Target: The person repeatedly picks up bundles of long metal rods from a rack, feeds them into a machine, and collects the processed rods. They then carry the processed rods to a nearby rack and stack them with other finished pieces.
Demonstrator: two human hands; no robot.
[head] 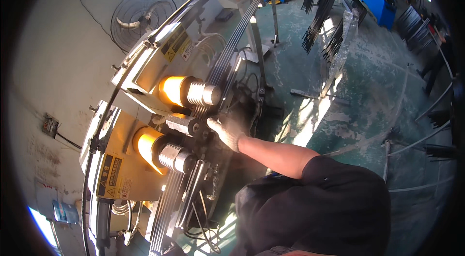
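Observation:
My right hand [225, 132], in a pale knit glove, reaches into a roller machine [145, 63]. Its fingertips are beside the metal block [180, 124] between two ridged steel rollers, the upper roller [203, 94] and the lower roller [177, 158]. Whether it grips anything is hidden. Thin metal rods [234, 43] run side by side past both rollers, down to the bottom edge. There, what looks like my left hand [170, 248] is at the lower rods [168, 201], mostly cut off and dark; its grip cannot be made out.
A wall fan [142, 19] stands behind the machine. Cables hang below the rollers. To the right, a rack holds bundles of dark rods [319, 16], near blue cabinets [377, 5]. Sunlit green floor [348, 118] lies behind my arm. Another person [437, 61] is at the far right.

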